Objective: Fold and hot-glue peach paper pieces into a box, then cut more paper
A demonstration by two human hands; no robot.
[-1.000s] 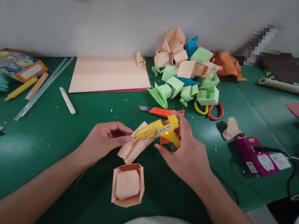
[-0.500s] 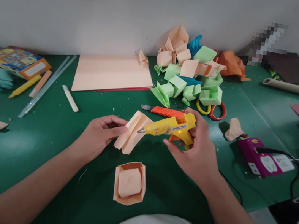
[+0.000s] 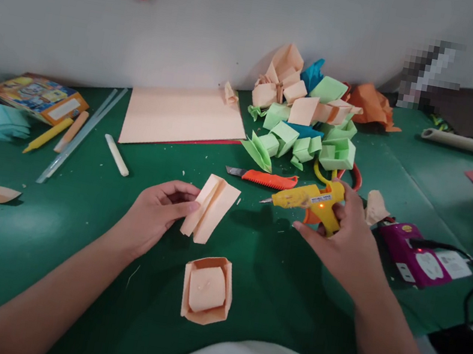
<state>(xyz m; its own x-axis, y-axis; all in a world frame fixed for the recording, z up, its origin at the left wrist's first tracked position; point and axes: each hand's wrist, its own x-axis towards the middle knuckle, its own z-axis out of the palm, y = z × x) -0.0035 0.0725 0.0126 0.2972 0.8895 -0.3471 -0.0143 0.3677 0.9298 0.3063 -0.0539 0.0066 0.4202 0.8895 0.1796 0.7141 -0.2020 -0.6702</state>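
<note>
My left hand [image 3: 162, 213] pinches the left edge of a folded peach paper piece [image 3: 214, 213], held just above the green table. In my right hand [image 3: 351, 240] is a yellow hot glue gun [image 3: 308, 199] with its small light glowing; its metal nozzle points left and is apart from the paper. Below the folded piece stands an open peach paper box [image 3: 185, 290] with a smaller peach block [image 3: 206, 289] inside it. Behind the glue gun lies an orange utility knife [image 3: 270, 179] with its blade out.
Beyond the knife is a heap of folded paper pieces [image 3: 301, 133], with scissors [image 3: 323, 173] partly under it. A peach sheet [image 3: 180, 121] lies by the wall. Glue sticks [image 3: 81, 137] and crayons [image 3: 48, 135] are at left. A purple power strip [image 3: 415, 256] with cords sits at right.
My right hand has drawn the glue gun to the right, away from the folded paper. My left hand keeps the paper nearly in place. The view has shifted slightly.
</note>
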